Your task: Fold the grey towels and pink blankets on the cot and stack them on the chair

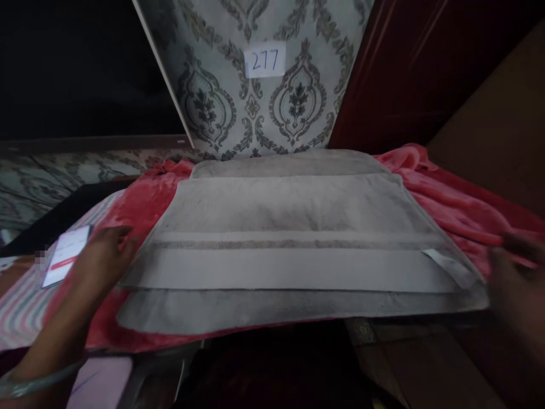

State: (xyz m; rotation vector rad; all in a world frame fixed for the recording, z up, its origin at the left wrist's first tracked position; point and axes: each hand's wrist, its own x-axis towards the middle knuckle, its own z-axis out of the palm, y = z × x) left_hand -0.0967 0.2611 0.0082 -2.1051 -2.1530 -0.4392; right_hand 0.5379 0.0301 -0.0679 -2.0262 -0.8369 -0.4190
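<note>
One grey towel (293, 244) (on one red blanket (460, 204)); left hand (104, 250) fingers loosely spread beside it, right hand (511, 272) fingers too blurred to tell.

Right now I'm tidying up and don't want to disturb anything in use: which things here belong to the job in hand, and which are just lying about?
In hand:
grey towel, spread flat
left hand at its left edge
right hand at its right edge
red blanket beneath it

Lying about:
phone, screen lit, left of the towel
paper label reading 277 on the patterned wall
</note>
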